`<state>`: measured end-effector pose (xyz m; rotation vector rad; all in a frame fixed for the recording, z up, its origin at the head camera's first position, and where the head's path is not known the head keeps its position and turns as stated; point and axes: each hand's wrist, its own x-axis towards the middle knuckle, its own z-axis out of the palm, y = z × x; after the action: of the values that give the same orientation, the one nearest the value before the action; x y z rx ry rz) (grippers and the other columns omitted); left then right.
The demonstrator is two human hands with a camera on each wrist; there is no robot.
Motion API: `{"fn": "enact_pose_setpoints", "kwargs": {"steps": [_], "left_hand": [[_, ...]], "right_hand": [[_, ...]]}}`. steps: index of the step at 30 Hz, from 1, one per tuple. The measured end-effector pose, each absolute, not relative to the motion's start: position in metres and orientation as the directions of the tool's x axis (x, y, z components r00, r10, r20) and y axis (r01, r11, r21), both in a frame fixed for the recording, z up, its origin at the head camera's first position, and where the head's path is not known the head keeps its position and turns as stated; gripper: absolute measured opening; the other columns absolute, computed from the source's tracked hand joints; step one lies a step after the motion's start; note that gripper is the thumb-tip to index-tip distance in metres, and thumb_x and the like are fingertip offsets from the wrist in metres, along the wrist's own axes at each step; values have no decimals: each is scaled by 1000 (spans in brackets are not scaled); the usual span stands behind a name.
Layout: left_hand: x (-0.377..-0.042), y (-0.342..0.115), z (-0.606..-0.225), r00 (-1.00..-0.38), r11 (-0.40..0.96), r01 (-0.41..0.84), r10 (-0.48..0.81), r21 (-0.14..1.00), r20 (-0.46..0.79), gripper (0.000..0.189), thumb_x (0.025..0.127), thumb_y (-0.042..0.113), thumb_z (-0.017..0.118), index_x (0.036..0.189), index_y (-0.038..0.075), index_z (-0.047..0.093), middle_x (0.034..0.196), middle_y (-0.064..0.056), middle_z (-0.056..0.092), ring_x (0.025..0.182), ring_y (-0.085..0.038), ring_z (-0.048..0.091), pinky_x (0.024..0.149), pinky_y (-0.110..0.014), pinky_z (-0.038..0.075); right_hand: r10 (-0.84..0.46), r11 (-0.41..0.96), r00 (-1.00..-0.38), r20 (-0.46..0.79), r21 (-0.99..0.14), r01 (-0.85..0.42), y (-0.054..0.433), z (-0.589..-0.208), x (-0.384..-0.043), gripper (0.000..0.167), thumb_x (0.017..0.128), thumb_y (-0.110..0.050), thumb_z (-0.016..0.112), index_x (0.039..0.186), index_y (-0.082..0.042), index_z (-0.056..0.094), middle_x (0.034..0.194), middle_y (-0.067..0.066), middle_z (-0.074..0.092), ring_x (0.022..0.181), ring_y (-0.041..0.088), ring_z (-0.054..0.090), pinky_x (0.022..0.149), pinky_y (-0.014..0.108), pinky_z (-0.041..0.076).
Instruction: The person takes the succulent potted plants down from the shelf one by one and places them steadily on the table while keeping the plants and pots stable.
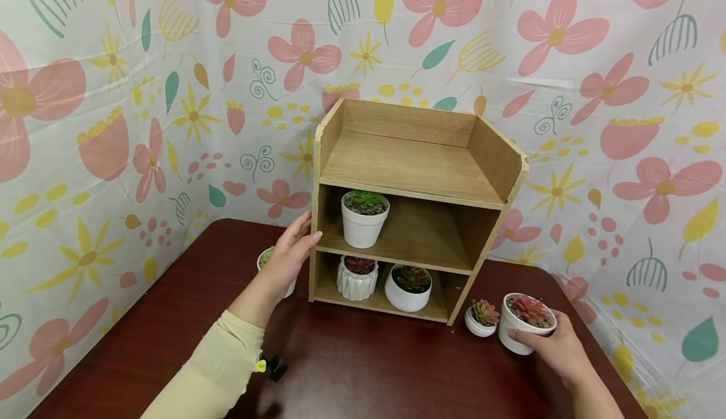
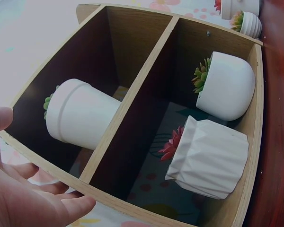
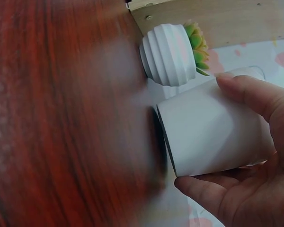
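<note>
My right hand (image 1: pixel 558 346) grips a white pot with a red succulent (image 1: pixel 529 318), fingers and thumb around its sides. In the right wrist view the base of this white pot (image 3: pixel 213 130) stands slightly off the table. My left hand (image 1: pixel 292 255) touches the left side of the wooden shelf (image 1: pixel 414 167), its fingers extended. On the middle level sits a tall white pot with a green succulent (image 1: pixel 364 220). The bottom level holds a ridged white pot with a dark red succulent (image 1: pixel 357 285) and a round white pot (image 1: pixel 407 296).
A small ribbed pot with a succulent (image 1: pixel 481 319) stands on the dark red table (image 1: pixel 363 368), between the shelf and my right hand. Another potted plant (image 1: pixel 289 286) is partly hidden behind my left hand. A flowered cloth (image 1: pixel 363 28) hangs behind.
</note>
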<state>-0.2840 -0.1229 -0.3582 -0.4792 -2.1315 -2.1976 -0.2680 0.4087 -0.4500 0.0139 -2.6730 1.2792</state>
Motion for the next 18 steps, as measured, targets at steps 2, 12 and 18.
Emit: {"fn": "enact_pose_setpoints", "kwargs": {"steps": [2, 12, 18], "left_hand": [[-284, -123, -358, -951, -54, 244, 182, 968, 250, 67, 108, 32, 50, 166, 21, 18, 172, -8, 20, 159, -28, 22, 129, -54, 19], [-283, -123, -358, -951, -54, 244, 181, 968, 250, 67, 108, 31, 50, 166, 21, 17, 172, -9, 19, 159, -28, 21, 129, -54, 19], [-284, -123, -358, -952, -55, 243, 180, 969, 249, 67, 108, 31, 50, 166, 21, 18, 171, -8, 20, 159, -28, 22, 129, -54, 19]], "right_hand": [[80, 640, -985, 155, -765, -68, 409, -450, -268, 58, 85, -19, 86, 132, 2, 59, 95, -14, 71, 87, -3, 61, 76, 14, 48], [2, 570, -970, 244, -797, -200, 412, -455, -269, 49, 84, -4, 84, 126, 7, 61, 96, -16, 72, 84, 0, 65, 75, 16, 51], [-2, 566, -969, 246, -799, -204, 414, -458, -268, 49, 82, -3, 84, 124, 8, 61, 93, -15, 72, 82, 1, 65, 74, 17, 51]]}}
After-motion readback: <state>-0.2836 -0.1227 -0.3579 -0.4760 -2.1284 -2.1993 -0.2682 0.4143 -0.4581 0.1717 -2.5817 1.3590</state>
